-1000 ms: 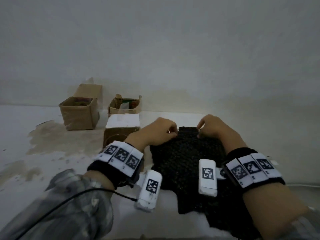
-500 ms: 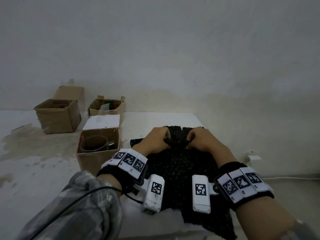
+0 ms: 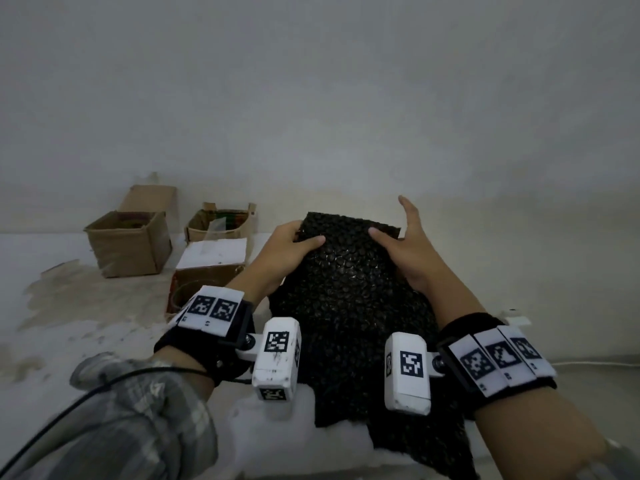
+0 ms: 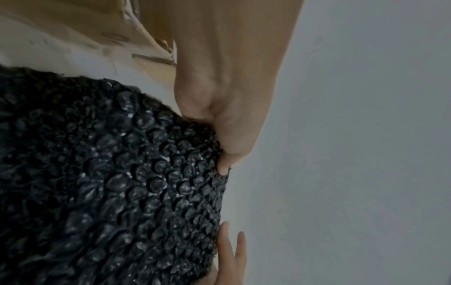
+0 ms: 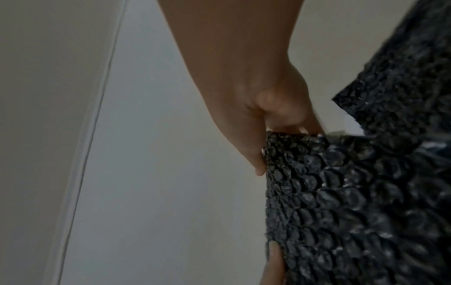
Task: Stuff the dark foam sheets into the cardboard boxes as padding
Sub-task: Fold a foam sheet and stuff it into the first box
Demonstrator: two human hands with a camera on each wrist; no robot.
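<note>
While my left hand (image 3: 284,247) and right hand (image 3: 405,251) each pinched the top edge of the dark foam sheet (image 3: 346,299), its lower end draped on the white surface (image 3: 277,431). I judged this the pick-up; next it needed crumpling into the nearest cardboard box (image 3: 204,277).

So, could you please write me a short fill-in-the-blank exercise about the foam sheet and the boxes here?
1. The left hand and the right hand each pinch the foam sheet with a ___ on its near face.
2. ___ cardboard boxes are in view.
3. They stand to the sheet's ___.
4. The nearest box has a ___ flap.
Missing words: thumb, three, left, white.
</note>
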